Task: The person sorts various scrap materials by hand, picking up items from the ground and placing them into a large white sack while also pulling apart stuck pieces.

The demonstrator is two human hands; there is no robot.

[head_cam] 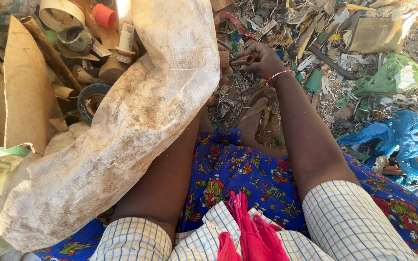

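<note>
A dirty woven sack [122, 125] is seen nearest, draped across the left arm. Beyond it, a short brown tube piece [244, 60] is held closed in the right hand [262, 60], its long axis pointing left toward the left hand [224, 67], mostly hidden, grip indeterminable, above scattered plastic scraps [325, 58].

blue patterned skirt [247, 174], checked sleeves [349, 217] (blue on white), dirty white sack [136, 121]

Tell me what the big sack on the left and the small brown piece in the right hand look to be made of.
The big sack: woven plastic fabric by its look, off-white and matt, with a fine weave and brown dirt stains. The small brown piece held by the right hand: probably hard plastic, a short tube with a smooth dull surface; too small to be sure.
</note>
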